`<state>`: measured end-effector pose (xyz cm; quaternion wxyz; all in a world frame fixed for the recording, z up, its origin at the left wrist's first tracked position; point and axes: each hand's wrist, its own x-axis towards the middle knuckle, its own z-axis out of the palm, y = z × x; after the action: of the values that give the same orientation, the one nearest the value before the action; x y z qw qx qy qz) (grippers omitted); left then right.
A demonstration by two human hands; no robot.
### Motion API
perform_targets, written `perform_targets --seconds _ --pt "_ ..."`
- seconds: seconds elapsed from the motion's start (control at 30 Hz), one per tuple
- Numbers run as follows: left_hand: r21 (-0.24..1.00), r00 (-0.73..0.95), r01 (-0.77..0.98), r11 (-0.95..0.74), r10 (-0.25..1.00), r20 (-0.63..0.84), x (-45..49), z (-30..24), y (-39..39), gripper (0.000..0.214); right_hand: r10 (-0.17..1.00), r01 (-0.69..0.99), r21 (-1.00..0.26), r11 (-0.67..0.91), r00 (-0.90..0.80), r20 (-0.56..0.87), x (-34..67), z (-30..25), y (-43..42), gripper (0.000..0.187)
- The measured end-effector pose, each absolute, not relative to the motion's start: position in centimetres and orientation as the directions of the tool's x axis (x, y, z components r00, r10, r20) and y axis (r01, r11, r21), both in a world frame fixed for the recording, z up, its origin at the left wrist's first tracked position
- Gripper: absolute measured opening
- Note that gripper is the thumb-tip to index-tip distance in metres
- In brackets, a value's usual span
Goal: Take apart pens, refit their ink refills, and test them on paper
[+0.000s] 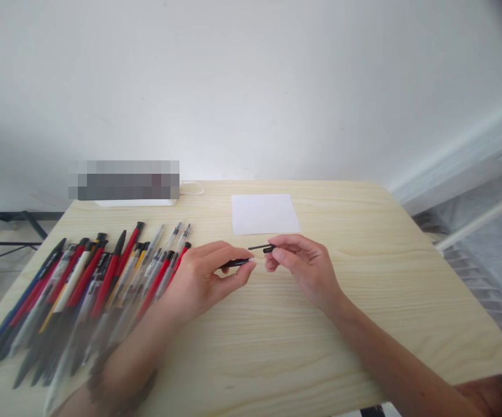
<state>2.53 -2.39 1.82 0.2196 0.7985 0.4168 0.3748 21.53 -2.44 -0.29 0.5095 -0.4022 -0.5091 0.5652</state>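
Observation:
My left hand [216,269] pinches a black pen [235,263] between thumb and fingers, its tip pointing right. Across a small gap, my right hand [305,263] holds a black pen cap [268,249] by its closed end. The cap's thin clip [259,247] sticks out toward the left hand. Pen and cap are apart, both held above the table. Most of the pen's barrel is hidden in the left hand.
A large spread of pens [98,278] in red, black, white and clear lies on the wooden table [341,359] at left. A white paper sheet [264,213] lies behind the hands. A blurred-out box-like object [124,186] stands by the wall, with a white cable loop [193,186] beside it.

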Motion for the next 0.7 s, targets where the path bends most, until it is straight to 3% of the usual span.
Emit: perform_targets --seconds 0.7 --pt "0.679 0.413 0.439 -0.588 0.803 0.429 2.48 1.85 -2.22 0.007 0.933 0.068 -0.950 0.305 -0.222 0.283 21.67 -0.35 -2.80 0.011"
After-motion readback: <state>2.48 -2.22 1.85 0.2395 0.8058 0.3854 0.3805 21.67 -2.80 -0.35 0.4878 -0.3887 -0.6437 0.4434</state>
